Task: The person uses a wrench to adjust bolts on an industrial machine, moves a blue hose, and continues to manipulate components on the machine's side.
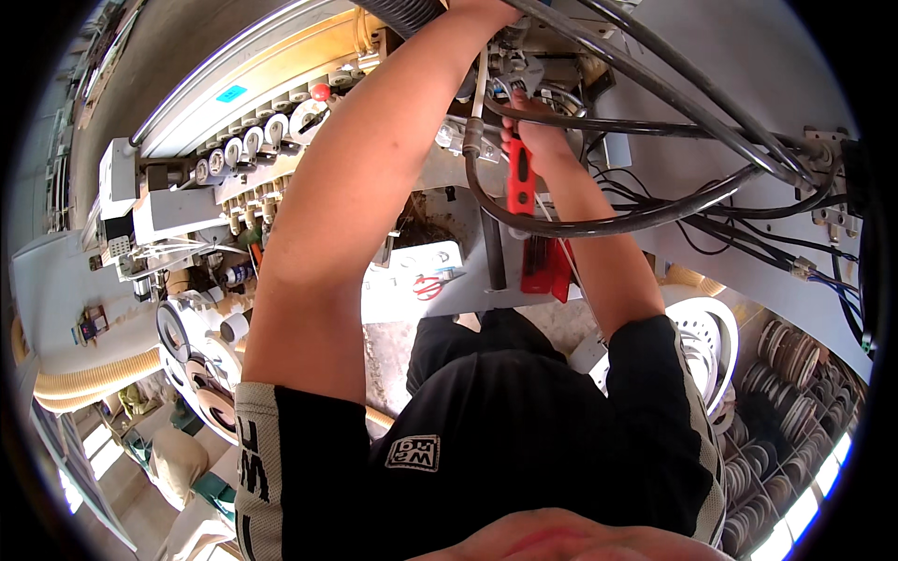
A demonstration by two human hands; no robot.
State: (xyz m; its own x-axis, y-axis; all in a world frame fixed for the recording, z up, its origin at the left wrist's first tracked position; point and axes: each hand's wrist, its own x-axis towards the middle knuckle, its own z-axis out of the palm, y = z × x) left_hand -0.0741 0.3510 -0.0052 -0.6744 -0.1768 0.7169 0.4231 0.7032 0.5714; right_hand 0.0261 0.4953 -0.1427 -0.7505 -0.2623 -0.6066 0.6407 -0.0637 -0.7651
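My left arm stretches to the top edge of the picture, where my left hand [485,9] reaches in by the machine's fittings. Its fingers are cut off or hidden, so I cannot tell what they do. My right hand [538,131] is closed around a tool with a flat red handle with black insets [520,182]. The handle hangs down below the fist, and the tool's upper end lies among metal fittings [514,70] and is hard to make out. A black hose [599,227] loops in front of the handle and my right forearm.
Thick black hoses [673,89] and thin cables cross the right side. A row of rollers [253,140] and a red ball knob [321,92] lie left. Below are red-handled scissors [428,286] on a white panel and a red-and-black holder [544,271]. Racked discs [776,402] stand lower right.
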